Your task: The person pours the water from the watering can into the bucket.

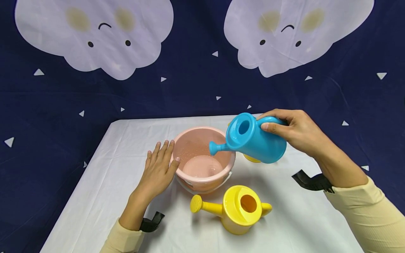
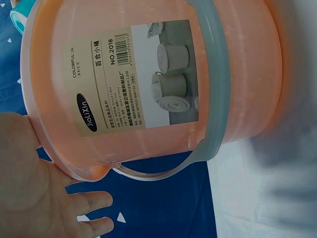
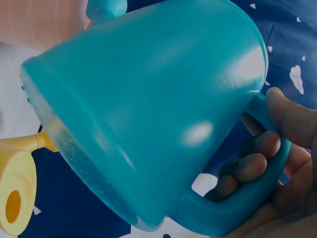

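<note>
Tipping the blue plastic watering can (image 1: 256, 140) by its handle, right hand (image 1: 294, 131) pours w/ spout over round pink plastic bucket (image 1: 202, 158); left hand (image 1: 158, 168), fingers straight, steadies the bucket's side on white counter (image 1: 110, 182). Risk: over-tilt, splash past rim.

The head view is bright and evenly lit from above, sharp across the white table (image 1: 104, 196), with only soft, short shadows under the yellow watering can (image 1: 238, 210). Straight lines bow slightly toward its edges. The left wrist view is washed out: the pink bucket (image 2: 148, 84) fills it, its label readable, while the lower right corner smears into pale blur. In the right wrist view, the blue watering can (image 3: 148, 109) carries 2 soft glare patches.
</note>
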A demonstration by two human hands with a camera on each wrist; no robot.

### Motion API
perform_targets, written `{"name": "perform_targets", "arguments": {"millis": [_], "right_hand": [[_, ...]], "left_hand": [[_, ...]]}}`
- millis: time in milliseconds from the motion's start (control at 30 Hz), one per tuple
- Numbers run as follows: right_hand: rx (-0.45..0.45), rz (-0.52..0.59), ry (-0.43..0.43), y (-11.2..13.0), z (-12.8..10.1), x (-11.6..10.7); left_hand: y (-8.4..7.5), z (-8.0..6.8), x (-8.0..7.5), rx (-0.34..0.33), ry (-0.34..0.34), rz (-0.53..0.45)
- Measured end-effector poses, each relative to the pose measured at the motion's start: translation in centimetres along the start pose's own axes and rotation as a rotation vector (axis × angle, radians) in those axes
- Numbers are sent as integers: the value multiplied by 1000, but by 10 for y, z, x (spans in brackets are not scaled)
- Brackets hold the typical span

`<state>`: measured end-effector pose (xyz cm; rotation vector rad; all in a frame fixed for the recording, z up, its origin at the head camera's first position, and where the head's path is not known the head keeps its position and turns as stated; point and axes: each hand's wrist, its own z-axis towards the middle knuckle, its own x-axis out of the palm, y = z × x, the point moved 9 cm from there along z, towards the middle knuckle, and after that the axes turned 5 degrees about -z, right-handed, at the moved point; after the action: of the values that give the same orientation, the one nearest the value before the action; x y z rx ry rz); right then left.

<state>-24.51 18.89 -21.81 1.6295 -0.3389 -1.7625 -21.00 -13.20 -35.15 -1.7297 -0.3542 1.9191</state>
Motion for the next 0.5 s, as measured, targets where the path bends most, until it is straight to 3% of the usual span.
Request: {"name": "perform_targets", "arguments": {"millis": [500], "right_hand": [[-4,-23,-3,1,1,-1]], "left_hand": [[-1,-1,-1,3,-7,1]]}}
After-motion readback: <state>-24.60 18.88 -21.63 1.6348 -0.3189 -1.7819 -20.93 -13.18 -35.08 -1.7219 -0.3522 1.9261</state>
